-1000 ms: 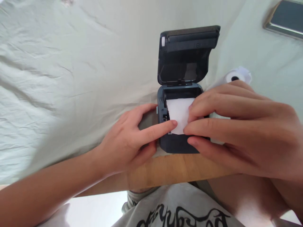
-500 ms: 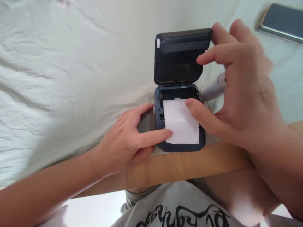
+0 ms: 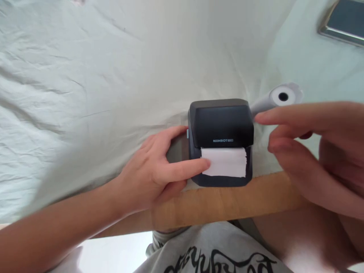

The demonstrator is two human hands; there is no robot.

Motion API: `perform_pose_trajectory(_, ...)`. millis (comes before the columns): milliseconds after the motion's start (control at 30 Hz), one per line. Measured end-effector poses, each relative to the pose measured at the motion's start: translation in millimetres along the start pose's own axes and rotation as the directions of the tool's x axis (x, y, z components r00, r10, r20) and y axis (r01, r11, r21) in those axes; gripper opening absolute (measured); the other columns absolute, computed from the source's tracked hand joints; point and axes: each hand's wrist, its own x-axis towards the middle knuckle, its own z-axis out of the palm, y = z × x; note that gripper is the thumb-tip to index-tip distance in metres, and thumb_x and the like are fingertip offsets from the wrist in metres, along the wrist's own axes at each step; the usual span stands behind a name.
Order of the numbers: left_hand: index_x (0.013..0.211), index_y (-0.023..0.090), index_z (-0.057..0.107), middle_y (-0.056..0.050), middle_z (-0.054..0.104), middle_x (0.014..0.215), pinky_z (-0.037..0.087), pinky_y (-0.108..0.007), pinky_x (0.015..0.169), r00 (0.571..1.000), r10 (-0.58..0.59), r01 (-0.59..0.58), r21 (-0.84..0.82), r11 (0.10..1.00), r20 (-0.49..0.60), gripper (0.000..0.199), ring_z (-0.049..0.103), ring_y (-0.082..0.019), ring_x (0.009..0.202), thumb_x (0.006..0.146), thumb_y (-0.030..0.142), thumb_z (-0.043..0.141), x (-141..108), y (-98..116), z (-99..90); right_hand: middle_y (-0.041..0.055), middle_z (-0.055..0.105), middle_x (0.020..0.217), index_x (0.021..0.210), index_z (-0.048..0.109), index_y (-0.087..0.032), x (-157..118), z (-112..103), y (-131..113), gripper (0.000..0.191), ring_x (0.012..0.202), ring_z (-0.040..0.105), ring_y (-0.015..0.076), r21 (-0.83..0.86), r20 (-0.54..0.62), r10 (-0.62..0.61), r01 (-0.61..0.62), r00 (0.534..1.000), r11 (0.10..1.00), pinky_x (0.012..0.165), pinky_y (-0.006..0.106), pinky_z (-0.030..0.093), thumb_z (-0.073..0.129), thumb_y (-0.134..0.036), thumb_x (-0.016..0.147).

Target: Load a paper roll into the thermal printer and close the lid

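A dark label printer (image 3: 222, 121), marked NIIMBOT, sits at the table's front edge with its lid down. Whether the lid is latched cannot be seen. White label paper (image 3: 227, 163) comes out from under the lid and lies over the printer's front, with one torn side edge. My left hand (image 3: 159, 163) grips the printer's left side, its thumb pressing the paper flat. To the right of the printer is my right hand (image 3: 307, 140), holding nothing, its index finger stretched toward the lid's right side and the other fingers bent.
Behind my right hand lies a white paper roll (image 3: 292, 93) with a dark core hole. A dark phone-like object (image 3: 345, 22) rests at the far right. Wrinkled pale cloth (image 3: 127, 76) covers the table, whose wooden edge (image 3: 204, 204) shows in front.
The printer's lid, upright before, has swung down over the paper. My right hand has come off the lid and moved right. My left hand keeps its grip.
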Motion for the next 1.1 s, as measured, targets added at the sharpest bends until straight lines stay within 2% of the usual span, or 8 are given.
perform_pose_trajectory(100, 0.166, 0.046, 0.061, -0.016, 0.066, 0.177, 0.075, -0.065, 0.107, 1.000, 0.008, -0.007, 0.040, 0.999, -0.008, 0.061, 0.079, -0.043, 0.146, 0.112, 0.018, 0.065, 2, 1, -0.1, -0.0041, 0.074, 0.088, 0.149, 0.073, -0.036, 7, 9, -3, 0.031, 0.074, 0.064, 0.0075, 0.014, -0.017, -0.149, 0.149, 0.989, 0.989, 0.074, 0.031, 0.053, 0.050, -0.029, 0.130)
perform_pose_trajectory(200, 0.176, 0.037, 0.054, -0.023, 0.070, 0.170, 0.077, -0.064, 0.103, 1.000, 0.011, -0.010, 0.074, 0.997, -0.015, 0.067, 0.082, -0.043, 0.142, 0.112, 0.019, 0.063, 5, 3, 0.0, -0.0053, 0.066, 0.083, 0.157, 0.069, -0.033, 8, 12, 0, 0.035, 0.070, 0.055, 0.0076, 0.024, 0.028, -0.221, 0.220, 0.975, 0.975, 0.070, 0.030, 0.047, 0.045, -0.027, 0.132)
perform_pose_trajectory(367, 0.177, 0.030, 0.059, -0.026, 0.071, 0.168, 0.078, -0.063, 0.103, 1.000, 0.017, -0.017, 0.080, 0.997, 0.003, 0.068, 0.083, -0.044, 0.140, 0.110, 0.017, 0.062, 8, 3, -0.8, -0.0054, 0.061, 0.081, 0.170, 0.061, -0.035, 1, 7, 3, 0.047, 0.070, 0.048, 0.0128, -0.032, 0.080, -0.230, 0.233, 0.970, 0.972, 0.072, 0.035, 0.043, 0.047, -0.020, 0.128)
perform_pose_trajectory(600, 0.175, 0.030, 0.060, -0.026, 0.070, 0.167, 0.077, -0.065, 0.101, 1.000, 0.000, 0.000, 0.063, 0.998, 0.002, 0.065, 0.082, -0.045, 0.139, 0.112, 0.015, 0.061, 7, 3, -1.2, -0.0046, 0.056, 0.070, 0.172, 0.060, -0.028, -9, 4, -5, 0.060, 0.067, 0.046, 0.0173, -0.114, 0.125, -0.242, 0.256, 0.962, 0.960, 0.071, 0.040, 0.034, 0.052, -0.013, 0.115)
perform_pose_trajectory(700, 0.177, 0.032, 0.059, -0.025, 0.070, 0.167, 0.078, -0.067, 0.101, 1.000, -0.008, 0.009, 0.067, 0.998, -0.004, 0.067, 0.082, -0.046, 0.140, 0.112, 0.016, 0.060, 6, 4, -1.0, -0.0062, 0.059, 0.068, 0.169, 0.061, -0.021, -5, 2, -6, 0.058, 0.059, 0.046, 0.0156, -0.151, 0.116, -0.275, 0.291, 0.954, 0.945, 0.063, 0.040, 0.030, 0.052, -0.011, 0.113)
perform_pose_trajectory(833, 0.182, 0.032, 0.054, -0.026, 0.071, 0.166, 0.078, -0.067, 0.102, 1.000, 0.004, -0.003, 0.087, 0.996, -0.004, 0.071, 0.082, -0.046, 0.140, 0.113, 0.018, 0.061, 5, 4, 0.4, -0.0066, 0.064, 0.068, 0.155, 0.075, -0.017, 7, 1, -5, 0.048, 0.056, 0.053, 0.0130, -0.159, 0.123, -0.339, 0.356, 0.933, 0.921, 0.055, 0.036, 0.032, 0.056, -0.008, 0.113)
perform_pose_trajectory(933, 0.186, 0.033, 0.050, -0.025, 0.071, 0.166, 0.078, -0.066, 0.105, 1.000, 0.023, -0.021, 0.095, 0.995, -0.014, 0.075, 0.082, -0.045, 0.141, 0.113, 0.018, 0.061, 5, 1, 1.8, -0.0077, 0.063, 0.067, 0.149, 0.081, -0.020, 9, 8, -4, 0.044, 0.054, 0.050, 0.0115, -0.143, 0.053, -0.304, 0.308, 0.951, 0.940, 0.055, 0.033, 0.036, 0.054, -0.009, 0.117)
perform_pose_trajectory(1100, 0.189, 0.033, 0.045, -0.024, 0.072, 0.164, 0.078, -0.065, 0.103, 0.999, 0.036, -0.033, 0.113, 0.993, -0.021, 0.078, 0.083, -0.044, 0.138, 0.113, 0.018, 0.060, 7, -1, 2.1, -0.0099, 0.063, 0.070, 0.149, 0.072, -0.021, 3, 17, -4, 0.039, 0.055, 0.051, 0.0089, -0.096, 0.026, -0.234, 0.235, 0.972, 0.967, 0.057, 0.029, 0.041, 0.050, -0.010, 0.119)
